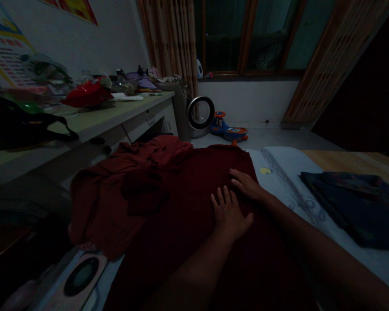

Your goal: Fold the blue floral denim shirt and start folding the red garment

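Note:
A dark red garment [188,224], perhaps a long-sleeved top, is spread out before me on a pale blue cover. My left hand [228,214] lies flat on its middle with the fingers apart. Just beyond and to the right, my right hand [246,185] rests on the same cloth near its right edge, fingers stretched out. Neither hand grips anything. A sleeve-like part [145,190] is bunched on the left, over a lighter red garment [100,207] that lies crumpled. The lower end of the dark garment is lost in shadow.
Folded dark blue clothing [356,207] lies at right on the pale blue cover [278,172]. A cluttered desk [116,113] runs along the left, with a red bag [89,93] on it. Beyond stand a washing machine with its round door [201,113] open and a blue ride-on toy [228,128].

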`<state>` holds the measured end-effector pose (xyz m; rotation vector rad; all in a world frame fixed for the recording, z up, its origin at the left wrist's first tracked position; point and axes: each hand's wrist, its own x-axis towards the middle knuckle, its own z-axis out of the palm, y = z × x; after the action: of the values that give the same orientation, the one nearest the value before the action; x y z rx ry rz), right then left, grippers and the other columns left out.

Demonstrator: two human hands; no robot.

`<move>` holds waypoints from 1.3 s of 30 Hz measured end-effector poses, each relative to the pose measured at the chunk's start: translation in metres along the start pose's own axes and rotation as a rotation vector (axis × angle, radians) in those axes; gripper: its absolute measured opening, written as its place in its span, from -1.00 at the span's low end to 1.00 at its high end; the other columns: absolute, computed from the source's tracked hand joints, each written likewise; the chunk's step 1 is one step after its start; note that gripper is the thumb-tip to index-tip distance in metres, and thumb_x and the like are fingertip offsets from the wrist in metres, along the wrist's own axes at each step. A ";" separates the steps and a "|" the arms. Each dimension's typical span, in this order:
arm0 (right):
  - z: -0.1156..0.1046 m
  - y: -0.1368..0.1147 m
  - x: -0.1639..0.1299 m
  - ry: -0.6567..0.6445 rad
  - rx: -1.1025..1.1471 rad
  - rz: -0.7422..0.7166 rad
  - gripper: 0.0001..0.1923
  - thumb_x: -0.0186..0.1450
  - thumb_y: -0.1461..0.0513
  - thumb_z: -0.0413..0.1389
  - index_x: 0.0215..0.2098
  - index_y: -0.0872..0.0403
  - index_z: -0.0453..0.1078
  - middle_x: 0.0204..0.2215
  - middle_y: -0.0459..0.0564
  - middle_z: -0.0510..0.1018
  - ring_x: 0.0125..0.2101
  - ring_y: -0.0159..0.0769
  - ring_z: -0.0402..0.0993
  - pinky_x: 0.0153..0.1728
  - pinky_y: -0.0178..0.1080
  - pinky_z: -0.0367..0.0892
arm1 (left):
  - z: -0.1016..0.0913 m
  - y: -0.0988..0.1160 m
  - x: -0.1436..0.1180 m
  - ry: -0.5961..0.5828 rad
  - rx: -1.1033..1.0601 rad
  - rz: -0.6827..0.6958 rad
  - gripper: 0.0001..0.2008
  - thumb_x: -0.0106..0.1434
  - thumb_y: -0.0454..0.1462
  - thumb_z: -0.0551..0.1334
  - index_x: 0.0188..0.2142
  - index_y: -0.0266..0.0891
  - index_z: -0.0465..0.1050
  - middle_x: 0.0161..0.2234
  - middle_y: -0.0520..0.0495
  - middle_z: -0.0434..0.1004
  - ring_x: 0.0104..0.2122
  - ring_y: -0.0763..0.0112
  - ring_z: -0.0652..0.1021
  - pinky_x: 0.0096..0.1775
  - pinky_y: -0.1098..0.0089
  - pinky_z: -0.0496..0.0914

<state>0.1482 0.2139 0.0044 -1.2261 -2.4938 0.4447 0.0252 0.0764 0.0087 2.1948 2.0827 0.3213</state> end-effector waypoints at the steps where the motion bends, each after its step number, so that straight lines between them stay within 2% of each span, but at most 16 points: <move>1: 0.002 -0.004 -0.007 -0.021 0.015 -0.040 -0.44 0.43 -0.02 -0.26 0.32 -0.02 0.10 0.32 0.04 0.14 0.32 -0.16 -0.02 0.26 0.10 -0.04 | -0.001 0.000 0.000 -0.002 0.000 0.002 -0.02 0.15 0.27 -0.06 0.36 -0.34 -0.05 0.38 -0.29 -0.14 0.35 -0.15 -0.14 0.26 -0.19 -0.20; 5: 0.009 -0.007 -0.014 -0.054 -0.049 -0.062 -0.42 0.44 -0.01 -0.28 0.31 0.04 0.13 0.31 0.07 0.15 0.32 -0.15 -0.03 0.27 0.08 -0.07 | -0.003 0.000 -0.001 -0.004 -0.002 0.005 -0.02 0.15 0.26 -0.03 0.37 -0.34 -0.10 0.38 -0.30 -0.13 0.34 -0.16 -0.13 0.26 -0.19 -0.18; 10: 0.008 0.009 0.011 -0.090 -0.235 -0.024 -0.34 0.41 -0.09 -0.22 0.34 0.06 0.07 0.35 0.07 0.05 0.34 -0.06 -0.09 0.26 0.09 -0.03 | -0.004 0.001 0.000 -0.027 0.019 -0.005 -0.04 0.16 0.26 -0.05 0.35 -0.32 -0.03 0.38 -0.29 -0.14 0.34 -0.15 -0.13 0.25 -0.20 -0.18; 21: 0.002 0.043 0.052 -0.094 -0.353 0.190 -0.29 0.40 -0.11 -0.31 0.36 0.09 0.02 0.37 0.08 -0.04 0.35 -0.07 -0.16 0.27 0.06 -0.08 | -0.001 0.000 0.000 -0.016 0.016 -0.008 -0.06 0.17 0.26 -0.05 0.34 -0.31 0.01 0.38 -0.29 -0.16 0.34 -0.17 -0.14 0.24 -0.22 -0.16; 25: -0.001 0.050 0.062 -0.083 -0.358 0.284 -0.27 0.39 -0.13 -0.30 0.37 0.08 -0.02 0.38 0.05 -0.07 0.36 -0.09 -0.20 0.29 0.10 -0.18 | 0.000 0.000 0.000 -0.017 0.017 -0.010 -0.06 0.17 0.27 -0.07 0.34 -0.31 0.00 0.38 -0.28 -0.16 0.34 -0.16 -0.14 0.24 -0.22 -0.16; 29: -0.002 0.052 0.068 -0.038 -0.335 0.382 -0.25 0.37 -0.16 -0.27 0.36 0.09 -0.03 0.38 0.08 -0.08 0.35 -0.06 -0.20 0.27 0.16 -0.19 | 0.001 -0.001 0.000 -0.017 0.025 -0.008 -0.06 0.17 0.28 -0.10 0.35 -0.30 0.00 0.38 -0.28 -0.16 0.34 -0.16 -0.14 0.24 -0.23 -0.16; 32: -0.004 0.051 0.066 0.114 -0.338 0.440 -0.28 0.38 -0.11 -0.22 0.34 0.15 0.02 0.36 0.14 0.00 0.34 -0.02 -0.16 0.25 0.20 -0.16 | 0.002 -0.001 0.000 -0.007 0.028 -0.001 -0.06 0.18 0.27 -0.10 0.35 -0.31 -0.01 0.38 -0.29 -0.16 0.34 -0.18 -0.15 0.24 -0.23 -0.15; 35: -0.012 0.040 0.058 0.281 -0.352 0.374 -0.38 0.38 0.01 -0.16 0.28 0.20 0.12 0.32 0.19 0.10 0.32 -0.01 -0.08 0.25 0.16 -0.12 | 0.001 -0.002 0.000 -0.008 0.021 0.002 -0.06 0.18 0.27 -0.09 0.34 -0.32 0.00 0.38 -0.30 -0.15 0.34 -0.18 -0.14 0.24 -0.22 -0.14; 37: -0.017 0.027 0.047 0.285 -0.308 0.235 -0.44 0.36 0.08 -0.13 0.22 0.21 0.23 0.28 0.21 0.20 0.28 -0.06 0.05 0.25 0.05 -0.03 | 0.001 -0.001 0.000 -0.004 0.019 0.000 -0.05 0.18 0.27 -0.09 0.34 -0.33 0.00 0.38 -0.31 -0.14 0.34 -0.18 -0.13 0.25 -0.21 -0.15; 39: -0.017 0.010 0.032 0.227 -0.226 0.072 -0.50 0.36 0.11 -0.14 0.15 0.18 0.32 0.21 0.19 0.32 0.23 -0.11 0.18 0.23 -0.04 0.07 | 0.000 -0.001 0.000 0.003 0.022 0.002 -0.04 0.17 0.27 -0.08 0.35 -0.36 -0.02 0.37 -0.33 -0.13 0.34 -0.19 -0.13 0.25 -0.20 -0.15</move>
<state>0.1441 0.2476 0.0201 -1.3699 -2.3582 0.0349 0.0242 0.0764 0.0085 2.2102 2.0958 0.3029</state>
